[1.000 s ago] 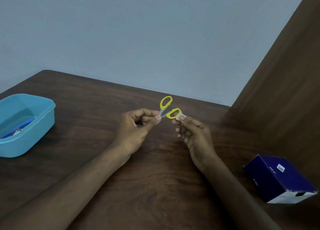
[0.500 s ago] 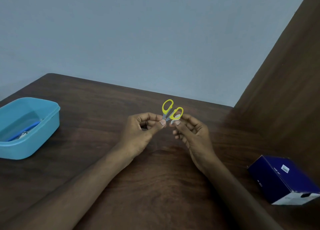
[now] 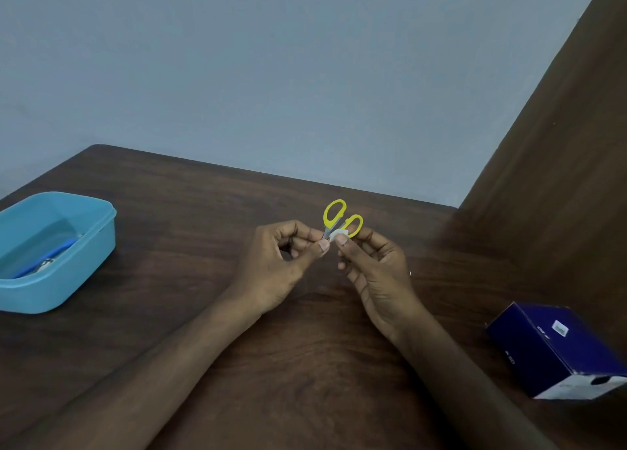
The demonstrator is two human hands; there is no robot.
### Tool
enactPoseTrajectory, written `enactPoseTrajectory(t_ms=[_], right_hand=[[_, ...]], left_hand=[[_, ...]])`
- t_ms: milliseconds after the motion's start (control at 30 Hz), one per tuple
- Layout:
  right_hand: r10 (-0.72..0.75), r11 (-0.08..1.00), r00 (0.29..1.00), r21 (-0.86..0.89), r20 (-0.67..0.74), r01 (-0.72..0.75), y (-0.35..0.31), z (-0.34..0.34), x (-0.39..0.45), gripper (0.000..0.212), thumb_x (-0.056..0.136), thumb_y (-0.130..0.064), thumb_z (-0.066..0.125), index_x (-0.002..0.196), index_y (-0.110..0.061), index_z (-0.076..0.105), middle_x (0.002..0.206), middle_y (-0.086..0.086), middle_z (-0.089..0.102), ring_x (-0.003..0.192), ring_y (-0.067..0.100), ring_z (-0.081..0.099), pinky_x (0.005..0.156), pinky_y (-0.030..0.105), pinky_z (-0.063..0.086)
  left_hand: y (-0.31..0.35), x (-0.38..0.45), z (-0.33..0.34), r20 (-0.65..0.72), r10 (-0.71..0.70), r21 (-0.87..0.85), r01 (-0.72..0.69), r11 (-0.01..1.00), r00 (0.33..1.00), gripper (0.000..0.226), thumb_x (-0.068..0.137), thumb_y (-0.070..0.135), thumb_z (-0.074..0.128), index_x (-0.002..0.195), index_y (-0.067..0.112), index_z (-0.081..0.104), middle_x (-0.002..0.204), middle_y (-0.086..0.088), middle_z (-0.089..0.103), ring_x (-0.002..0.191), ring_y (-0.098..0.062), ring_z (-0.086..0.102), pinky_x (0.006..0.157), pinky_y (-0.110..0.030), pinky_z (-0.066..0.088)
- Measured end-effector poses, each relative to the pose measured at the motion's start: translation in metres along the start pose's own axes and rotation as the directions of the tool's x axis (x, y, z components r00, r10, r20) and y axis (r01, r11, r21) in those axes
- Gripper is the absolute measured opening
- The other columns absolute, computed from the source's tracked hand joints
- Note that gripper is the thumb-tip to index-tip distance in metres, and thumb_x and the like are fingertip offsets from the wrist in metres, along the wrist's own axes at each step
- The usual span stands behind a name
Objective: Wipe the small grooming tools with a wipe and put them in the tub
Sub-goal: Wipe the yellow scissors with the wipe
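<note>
Small scissors (image 3: 334,214) with yellow loop handles stand upright above the middle of the table. My left hand (image 3: 276,266) pinches their blade end between thumb and fingers, so the blades are hidden. My right hand (image 3: 375,273) pinches a small white wipe (image 3: 337,235) against the scissors just below the handles. The blue tub (image 3: 90,256) sits at the left edge of the table. Inside it lies a blue-handled tool (image 3: 51,254) beside something small and metallic.
A dark blue box (image 3: 556,344) with a white end lies on the table at the right. A brown wooden panel (image 3: 556,164) rises along the right side. The dark wooden table (image 3: 203,212) ends at a grey wall behind.
The scissor handles have closed together, from spread apart one second ago. The wipe in my right hand has slid from the right handle loop down towards the pivot.
</note>
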State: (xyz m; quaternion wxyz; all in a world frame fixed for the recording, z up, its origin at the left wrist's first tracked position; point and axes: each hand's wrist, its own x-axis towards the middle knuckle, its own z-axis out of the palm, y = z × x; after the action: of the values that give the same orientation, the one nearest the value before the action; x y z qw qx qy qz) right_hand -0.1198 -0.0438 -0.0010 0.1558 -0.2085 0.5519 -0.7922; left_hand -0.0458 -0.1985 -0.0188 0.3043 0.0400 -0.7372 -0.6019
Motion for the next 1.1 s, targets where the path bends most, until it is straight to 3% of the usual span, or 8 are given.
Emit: enactPoseTrajectory(t_ms=[200,367,567,833,1100], right_hand=[[0.049,0.997,0.999,0.052,-0.001,-0.049,0.002,0.001,-0.001,0.018,0.09,0.0,0.073,0.107,-0.004,0.071,0.093,0.008,0.078,0.075,0.011,0.068,0.068,0.024,0.058],[0.022,0.992,0.994,0.128,-0.106,-0.008,-0.005,-0.002,0.003,0.038,0.076,-0.001,0.079,0.112,-0.008,0.069,0.091,0.006,0.077,0.077,0.012,0.073,0.069,0.024,0.06],[0.062,0.99,0.991,0.132,-0.115,-0.047,-0.007,-0.002,0.003,0.027,0.09,0.007,0.072,0.112,-0.008,0.069,0.089,0.005,0.074,0.075,0.01,0.071,0.07,0.024,0.062],[0.137,0.99,0.986,0.057,-0.094,-0.132,-0.001,0.004,0.001,0.024,0.099,-0.012,0.07,0.12,0.0,0.069,0.099,0.015,0.076,0.076,0.015,0.073,0.069,0.026,0.064],[0.138,0.99,0.988,0.02,-0.068,-0.136,-0.003,0.001,0.0,0.022,0.091,0.004,0.073,0.113,-0.002,0.071,0.093,0.011,0.079,0.074,0.014,0.074,0.072,0.025,0.064]], left_hand=[[-0.003,0.0,0.0,0.001,0.03,0.055,-0.03,0.998,1.0,0.005,0.09,0.019,0.085,0.089,0.022,0.081,0.071,0.013,0.077,0.064,0.003,0.062,0.062,-0.013,0.045],[-0.004,0.0,0.001,-0.004,0.012,0.048,-0.011,0.999,1.0,0.006,0.09,0.021,0.086,0.087,0.025,0.081,0.072,0.011,0.077,0.063,0.003,0.06,0.062,-0.013,0.044],[-0.003,0.001,0.0,-0.017,-0.004,0.032,0.004,0.999,1.0,0.009,0.089,0.021,0.086,0.086,0.028,0.081,0.073,0.009,0.078,0.063,0.001,0.059,0.061,-0.012,0.044],[-0.001,0.0,0.001,-0.033,-0.001,0.069,0.003,0.998,0.999,0.013,0.089,0.022,0.086,0.084,0.032,0.079,0.073,0.014,0.078,0.062,0.004,0.06,0.059,-0.011,0.044],[0.001,0.0,0.0,-0.088,-0.031,0.094,0.039,0.995,0.996,0.013,0.089,0.022,0.087,0.083,0.032,0.08,0.074,0.011,0.079,0.065,-0.004,0.064,0.059,-0.012,0.047]])
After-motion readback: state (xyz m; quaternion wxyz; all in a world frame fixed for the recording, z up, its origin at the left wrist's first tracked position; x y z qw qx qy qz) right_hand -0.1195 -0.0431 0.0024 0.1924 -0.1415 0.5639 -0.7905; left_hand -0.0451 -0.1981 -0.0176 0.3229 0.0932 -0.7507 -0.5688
